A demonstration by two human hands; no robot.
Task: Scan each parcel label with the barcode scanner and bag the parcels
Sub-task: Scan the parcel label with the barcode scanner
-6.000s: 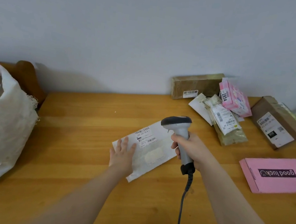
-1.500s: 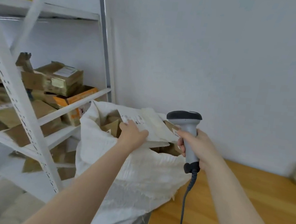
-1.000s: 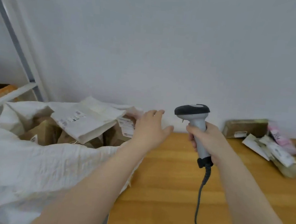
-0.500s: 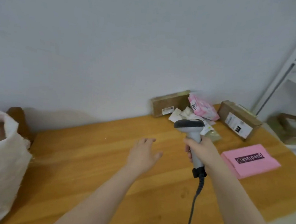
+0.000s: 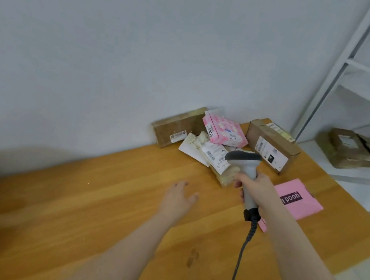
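Note:
My right hand (image 5: 256, 190) grips the handle of the grey barcode scanner (image 5: 245, 162), its head raised over the parcels at the table's far right. My left hand (image 5: 177, 199) hovers over the wooden table (image 5: 83, 197), fingers spread, holding nothing. The parcels lie together: a brown carton against the wall (image 5: 178, 126), a pink flowered packet (image 5: 224, 131), a clear-wrapped packet with a white label (image 5: 214, 157), a brown box with a label (image 5: 271, 146) and a flat pink mailer (image 5: 298, 199) partly behind my right wrist. The bag is out of view.
The scanner's black cable (image 5: 242, 253) hangs down toward the table's front edge. A white metal shelf rack (image 5: 345, 65) stands to the right, with brown parcels (image 5: 352, 151) on its low shelf. The wall runs behind the table.
My left hand dropped the white envelope into the sack and came back empty. My view swung right from the sack to the parcel pile, and the scanner moved closer to the parcels.

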